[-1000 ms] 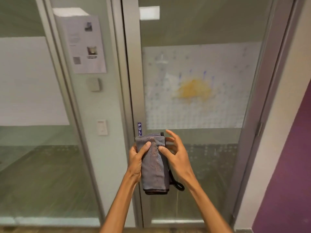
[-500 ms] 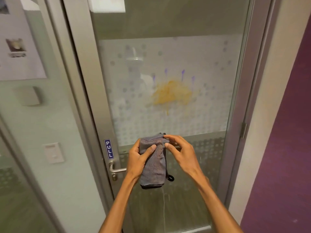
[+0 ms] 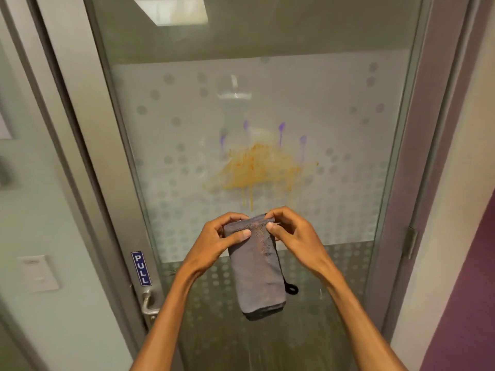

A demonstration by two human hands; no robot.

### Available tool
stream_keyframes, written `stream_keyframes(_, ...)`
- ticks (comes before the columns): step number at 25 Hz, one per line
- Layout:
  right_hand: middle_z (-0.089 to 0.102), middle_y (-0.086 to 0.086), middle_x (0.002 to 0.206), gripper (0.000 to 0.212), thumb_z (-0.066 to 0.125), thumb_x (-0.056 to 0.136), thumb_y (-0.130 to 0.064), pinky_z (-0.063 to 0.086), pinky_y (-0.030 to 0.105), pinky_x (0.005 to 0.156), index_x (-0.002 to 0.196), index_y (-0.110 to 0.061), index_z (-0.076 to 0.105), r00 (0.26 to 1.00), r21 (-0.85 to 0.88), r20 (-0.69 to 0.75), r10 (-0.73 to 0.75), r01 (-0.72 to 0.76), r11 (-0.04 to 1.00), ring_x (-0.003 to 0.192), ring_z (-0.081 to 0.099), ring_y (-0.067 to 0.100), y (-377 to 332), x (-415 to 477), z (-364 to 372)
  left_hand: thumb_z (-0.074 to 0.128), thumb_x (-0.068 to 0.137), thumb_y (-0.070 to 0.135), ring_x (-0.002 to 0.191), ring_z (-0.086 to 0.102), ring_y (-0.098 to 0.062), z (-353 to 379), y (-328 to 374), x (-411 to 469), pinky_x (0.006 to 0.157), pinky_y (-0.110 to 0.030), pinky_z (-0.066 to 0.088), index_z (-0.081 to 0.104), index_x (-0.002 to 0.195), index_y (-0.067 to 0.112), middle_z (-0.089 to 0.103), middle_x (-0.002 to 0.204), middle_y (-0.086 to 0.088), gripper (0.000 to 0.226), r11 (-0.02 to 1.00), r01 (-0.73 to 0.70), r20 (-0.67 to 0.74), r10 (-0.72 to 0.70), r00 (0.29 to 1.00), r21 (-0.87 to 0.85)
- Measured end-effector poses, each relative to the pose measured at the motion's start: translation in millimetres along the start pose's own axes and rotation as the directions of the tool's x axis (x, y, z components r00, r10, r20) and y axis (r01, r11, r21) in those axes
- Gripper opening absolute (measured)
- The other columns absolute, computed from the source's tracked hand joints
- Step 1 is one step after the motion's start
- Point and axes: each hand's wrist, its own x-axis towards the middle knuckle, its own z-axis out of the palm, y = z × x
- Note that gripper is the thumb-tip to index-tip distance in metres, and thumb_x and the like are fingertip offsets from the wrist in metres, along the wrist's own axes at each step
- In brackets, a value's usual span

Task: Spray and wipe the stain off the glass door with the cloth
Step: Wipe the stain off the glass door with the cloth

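An orange stain with thin drips running down sits on the frosted, dotted band of the glass door. A few purple streaks hang just above it. Below the stain, a folded grey cloth hangs in front of the glass. My left hand and my right hand both pinch its top edge. A small black loop dangles from the cloth's right side. No spray bottle is in view.
The door's metal frame carries a blue PULL label above a lever handle. A hinge sits on the right frame, beside a purple wall. A white wall switch is at the left.
The view has closed in on the door and shifted right, so the stain looks larger and more central. Both hands still hold the cloth, now raised closer below the stain.
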Motion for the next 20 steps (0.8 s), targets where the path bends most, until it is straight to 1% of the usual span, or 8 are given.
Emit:
stream_keyframes(4,0.071,-0.011,0.103,0.006,0.07,0.095,-0.031,0.061,0.032,0.081,0.1,-0.033,0.069,0.999,-0.014,0.005,-0.037,0.037,0.999,0.092,0.069,0.01,10.9,17.2,-12.9,0.078,0.087,0.038,0.118,0.067,0.0,-2.9,-3.5,27.2,0.088,-0.012,0.055,0.074,0.121,0.039,0.072,0.127,0.016,0.034,1.0,0.019,0.076,-0.02,0.997,0.012)
stream_keyframes(6,0.069,-0.017,0.104,0.009,0.07,0.094,-0.035,0.059,0.024,0.077,0.102,-0.037,0.069,0.997,-0.046,-0.024,-0.076,0.075,0.996,0.092,0.068,0.007,15.4,25.5,-13.8,0.079,0.088,0.033,0.118,0.067,0.002,0.6,-2.3,41.4,0.087,-0.012,0.056,0.076,0.121,0.04,0.073,0.126,0.018,0.034,1.0,0.014,0.088,-0.015,0.996,0.015)
stream_keyframes(9,0.067,-0.017,0.104,0.033,0.072,0.092,-0.041,0.06,0.027,0.082,0.123,-0.046,0.062,0.992,0.019,-0.12,-0.032,0.035,0.999,0.097,0.069,0.009,18.7,30.7,-13.1,0.077,0.089,0.032,0.112,0.072,-0.002,6.2,2.0,59.3,0.083,-0.013,0.057,0.08,0.112,0.037,0.078,0.118,0.014,0.024,1.0,-0.015,0.076,0.014,0.997,0.006)
stream_keyframes(11,0.068,-0.019,0.107,0.048,0.069,0.089,-0.053,0.06,0.022,0.084,0.135,-0.049,0.055,0.997,0.131,-0.045,0.067,-0.061,0.99,0.103,0.069,0.006,23.4,30.2,-15.4,0.075,0.09,0.034,0.109,0.073,-0.004,3.7,6.0,68.7,0.081,-0.016,0.059,0.082,0.111,0.035,0.079,0.116,0.013,0.022,1.0,-0.028,0.083,0.028,0.996,-0.003)
stream_keyframes(13,0.071,-0.018,0.118,0.049,0.066,0.087,-0.063,0.058,0.018,0.082,0.132,-0.044,0.061,0.982,0.139,0.139,0.131,-0.15,0.979,0.109,0.07,0.005,30.1,27.0,-17.2,0.075,0.09,0.037,0.106,0.074,-0.006,-1.5,8.2,78.0,0.079,-0.019,0.06,0.082,0.111,0.035,0.079,0.115,0.012,0.022,0.999,-0.04,0.093,0.04,0.995,0.002)
stream_keyframes(15,0.072,-0.007,0.126,0.044,0.068,0.09,-0.055,0.058,0.022,0.084,0.13,-0.036,0.066,0.962,0.154,0.226,0.151,-0.188,0.97,0.113,0.071,0.012,39.2,23.2,-17.1,0.075,0.09,0.038,0.105,0.074,-0.005,-6.6,12.4,87.7,0.076,-0.018,0.06,0.081,0.109,0.038,0.078,0.115,0.014,0.02,0.999,-0.034,0.121,0.031,0.992,0.026)
stream_keyframes(17,0.073,-0.001,0.125,0.04,0.073,0.09,-0.043,0.058,0.023,0.084,0.128,-0.03,0.069,0.971,0.208,0.183,0.155,-0.193,0.959,0.113,0.072,0.017,43.2,23.0,-14.5,0.073,0.089,0.043,0.106,0.073,-0.002,-9.8,16.1,97.9,0.076,-0.017,0.059,0.08,0.11,0.041,0.077,0.116,0.018,0.022,0.997,-0.031,0.166,0.019,0.986,0.067)
stream_keyframes(20,0.077,0.01,0.116,0.034,0.082,0.08,-0.029,0.058,0.023,0.074,0.113,-0.02,0.077,0.976,0.37,-0.075,0.206,-0.165,0.914,0.099,0.075,0.018,35.9,28.5,-17.0,0.067,0.089,0.053,0.117,0.068,0.002,-10.7,22.4,108.2,0.089,-0.023,0.06,0.075,0.123,0.04,0.074,0.122,0.022,0.037,0.983,-0.148,0.123,0.135,0.983,0.106)
